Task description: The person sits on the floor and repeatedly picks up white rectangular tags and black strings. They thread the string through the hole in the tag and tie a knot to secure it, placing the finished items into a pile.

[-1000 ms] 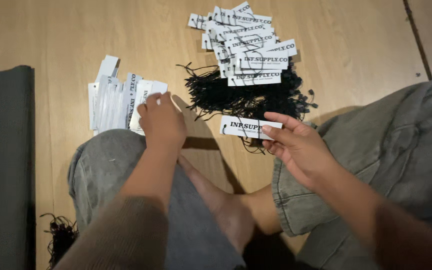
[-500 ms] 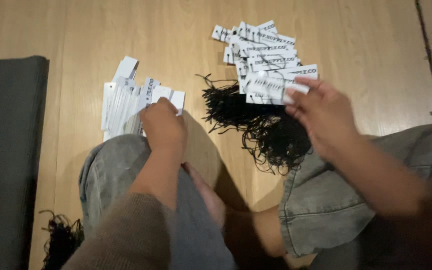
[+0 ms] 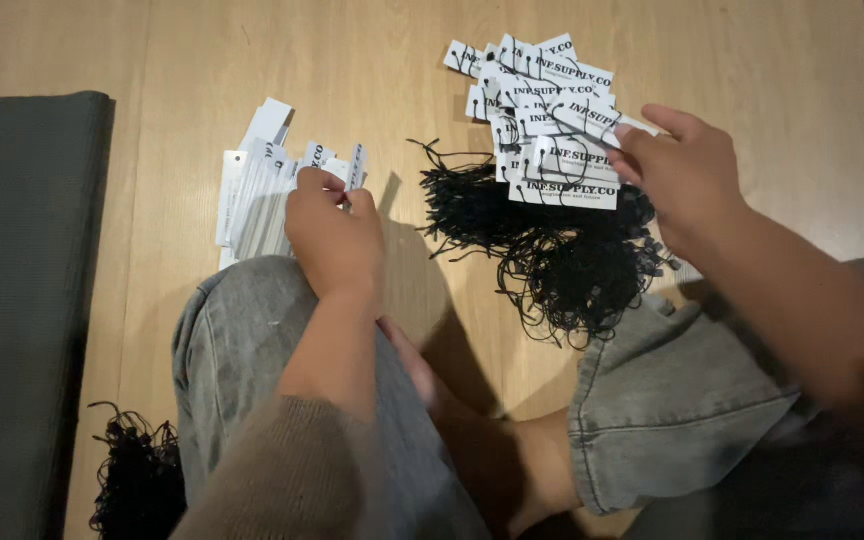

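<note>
My left hand [image 3: 334, 235] rests on a fanned stack of white card tags [image 3: 257, 195] on the wooden floor, fingers pinching one tag at the stack's right edge. My right hand [image 3: 682, 175] reaches to the far right and pinches a white printed tag [image 3: 597, 120] at the edge of a second pile of tags [image 3: 542, 130]. These tags have black strings attached. A tangle of black string loops [image 3: 552, 255] lies just below that pile, between my hands.
I sit on a wooden floor [image 3: 382, 60] with my legs in grey jeans [image 3: 242, 350] folded and a bare foot [image 3: 492, 460] showing. A dark grey mat [image 3: 17, 300] lies at the left. Another bunch of black strings [image 3: 137, 480] sits at the lower left.
My right hand carried a printed tag from near my knee up to the pile of strung tags. My left hand stayed on the left stack. The view shifted slightly.
</note>
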